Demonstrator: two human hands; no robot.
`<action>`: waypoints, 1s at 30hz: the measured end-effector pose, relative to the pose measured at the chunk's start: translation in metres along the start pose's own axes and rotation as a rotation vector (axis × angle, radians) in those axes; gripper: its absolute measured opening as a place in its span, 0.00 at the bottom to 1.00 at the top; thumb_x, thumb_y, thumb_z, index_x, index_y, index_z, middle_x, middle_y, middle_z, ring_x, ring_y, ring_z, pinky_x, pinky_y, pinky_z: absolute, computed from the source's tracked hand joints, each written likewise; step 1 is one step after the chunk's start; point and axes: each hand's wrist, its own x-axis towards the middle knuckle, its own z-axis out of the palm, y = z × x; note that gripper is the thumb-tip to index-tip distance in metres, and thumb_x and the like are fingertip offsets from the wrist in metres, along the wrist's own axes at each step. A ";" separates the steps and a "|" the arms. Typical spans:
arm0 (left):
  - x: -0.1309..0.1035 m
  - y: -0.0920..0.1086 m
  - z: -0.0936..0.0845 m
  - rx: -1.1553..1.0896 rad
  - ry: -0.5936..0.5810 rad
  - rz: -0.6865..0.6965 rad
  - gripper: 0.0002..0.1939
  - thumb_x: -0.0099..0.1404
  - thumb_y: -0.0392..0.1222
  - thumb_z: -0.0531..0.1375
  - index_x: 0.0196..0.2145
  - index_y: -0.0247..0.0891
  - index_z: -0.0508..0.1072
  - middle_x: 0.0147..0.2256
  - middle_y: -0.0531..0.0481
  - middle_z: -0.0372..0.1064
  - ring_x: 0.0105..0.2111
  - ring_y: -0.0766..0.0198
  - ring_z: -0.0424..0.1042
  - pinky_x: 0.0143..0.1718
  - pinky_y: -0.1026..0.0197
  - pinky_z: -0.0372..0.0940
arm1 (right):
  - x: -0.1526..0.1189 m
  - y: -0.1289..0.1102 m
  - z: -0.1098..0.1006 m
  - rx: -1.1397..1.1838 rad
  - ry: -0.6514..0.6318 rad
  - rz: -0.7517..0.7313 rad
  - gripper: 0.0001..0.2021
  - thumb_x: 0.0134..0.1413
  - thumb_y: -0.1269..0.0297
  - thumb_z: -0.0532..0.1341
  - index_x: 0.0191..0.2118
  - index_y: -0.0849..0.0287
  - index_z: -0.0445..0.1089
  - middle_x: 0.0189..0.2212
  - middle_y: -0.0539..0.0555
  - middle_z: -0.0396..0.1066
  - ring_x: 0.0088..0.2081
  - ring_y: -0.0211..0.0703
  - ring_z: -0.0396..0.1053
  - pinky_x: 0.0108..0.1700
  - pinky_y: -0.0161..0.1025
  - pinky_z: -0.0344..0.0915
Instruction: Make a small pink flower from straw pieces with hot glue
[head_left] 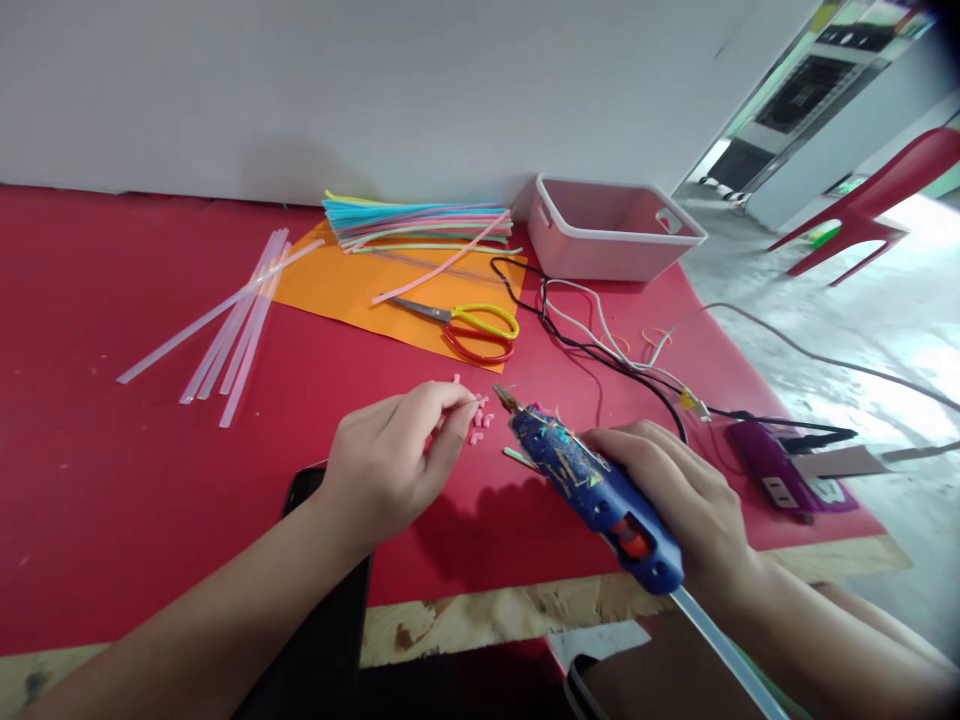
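My right hand [667,480] is wrapped round a blue glue gun [577,475], its metal nozzle pointing up and left, with a clear glue stick [727,650] out of its back. Left of the nozzle, my left hand [409,445] pinches thumb and forefinger together on something too small to name. Small pink pieces [478,437] lie on the red table just beyond those fingertips. A short green strip [517,457] rests partly under the gun.
Scissors [450,315] lie on orange paper [337,285] below bundled fuzzy sticks [420,218]. Clear glue sticks [244,335] are at left, a pink basket [615,250] behind. Cables [592,345] run to a purple power strip [780,480]. A phone [307,485] sits under my left forearm.
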 end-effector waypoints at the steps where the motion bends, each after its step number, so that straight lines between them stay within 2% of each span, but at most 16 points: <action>1: 0.000 0.000 0.000 0.000 -0.002 0.001 0.04 0.67 0.41 0.59 0.39 0.40 0.72 0.29 0.53 0.77 0.23 0.69 0.74 0.28 0.67 0.67 | 0.000 0.000 0.000 0.002 0.007 -0.005 0.13 0.59 0.68 0.54 0.49 0.60 0.65 0.32 0.56 0.71 0.32 0.45 0.70 0.34 0.40 0.68; 5: 0.001 0.001 -0.001 0.009 0.012 0.010 0.04 0.67 0.40 0.59 0.38 0.39 0.73 0.27 0.54 0.77 0.22 0.69 0.74 0.27 0.67 0.65 | -0.002 0.003 -0.001 0.002 0.057 0.029 0.14 0.57 0.68 0.57 0.49 0.59 0.65 0.32 0.55 0.69 0.32 0.45 0.70 0.34 0.40 0.67; 12: 0.001 0.003 -0.001 -0.054 -0.067 0.007 0.05 0.69 0.39 0.57 0.38 0.38 0.72 0.29 0.54 0.78 0.25 0.69 0.76 0.25 0.67 0.63 | -0.001 0.001 0.003 0.001 -0.034 -0.041 0.12 0.62 0.68 0.53 0.49 0.63 0.64 0.32 0.57 0.69 0.32 0.45 0.68 0.34 0.40 0.66; 15: 0.001 0.000 0.000 -0.045 -0.057 -0.008 0.05 0.69 0.38 0.56 0.38 0.38 0.72 0.30 0.53 0.78 0.29 0.67 0.77 0.27 0.67 0.64 | 0.002 0.005 -0.006 -0.022 0.036 -0.063 0.11 0.60 0.71 0.53 0.49 0.62 0.64 0.32 0.56 0.69 0.32 0.43 0.68 0.34 0.39 0.65; 18: 0.000 -0.004 0.001 -0.045 -0.067 -0.034 0.05 0.69 0.38 0.55 0.39 0.38 0.71 0.31 0.52 0.78 0.30 0.66 0.77 0.28 0.66 0.64 | 0.007 0.021 -0.025 -0.142 0.092 -0.074 0.14 0.56 0.72 0.57 0.49 0.59 0.65 0.32 0.55 0.69 0.31 0.43 0.68 0.34 0.40 0.64; 19: 0.000 -0.005 0.001 -0.046 -0.065 -0.040 0.05 0.69 0.38 0.55 0.39 0.37 0.71 0.31 0.52 0.77 0.30 0.66 0.77 0.29 0.66 0.64 | 0.008 0.030 -0.031 -0.182 0.055 -0.074 0.15 0.55 0.71 0.59 0.49 0.58 0.65 0.32 0.56 0.70 0.31 0.44 0.68 0.35 0.41 0.64; 21: 0.000 -0.007 0.001 -0.044 -0.050 -0.048 0.05 0.69 0.38 0.55 0.39 0.37 0.70 0.32 0.51 0.77 0.31 0.64 0.76 0.31 0.64 0.65 | 0.009 0.047 -0.041 -0.244 -0.145 -0.071 0.16 0.54 0.65 0.60 0.50 0.56 0.64 0.36 0.58 0.72 0.36 0.51 0.70 0.39 0.46 0.63; 22: 0.000 -0.008 0.001 -0.047 -0.047 -0.051 0.05 0.69 0.37 0.55 0.39 0.36 0.70 0.33 0.50 0.76 0.32 0.64 0.76 0.32 0.63 0.65 | 0.008 0.056 -0.043 -0.284 -0.209 -0.026 0.16 0.53 0.65 0.59 0.49 0.55 0.64 0.36 0.57 0.72 0.38 0.53 0.70 0.42 0.49 0.62; 26: 0.001 -0.011 0.001 -0.042 -0.043 -0.027 0.04 0.69 0.36 0.55 0.39 0.35 0.70 0.33 0.47 0.75 0.33 0.61 0.74 0.37 0.59 0.65 | 0.002 0.084 -0.031 -0.239 -0.526 0.084 0.17 0.48 0.75 0.56 0.45 0.54 0.64 0.40 0.56 0.73 0.44 0.53 0.69 0.46 0.50 0.58; 30: 0.001 -0.013 0.002 -0.031 -0.047 0.007 0.05 0.69 0.36 0.55 0.38 0.35 0.70 0.33 0.46 0.74 0.33 0.59 0.72 0.38 0.56 0.65 | 0.003 0.105 -0.006 -0.249 -0.573 0.063 0.17 0.50 0.79 0.52 0.46 0.59 0.63 0.42 0.59 0.71 0.46 0.53 0.67 0.50 0.50 0.57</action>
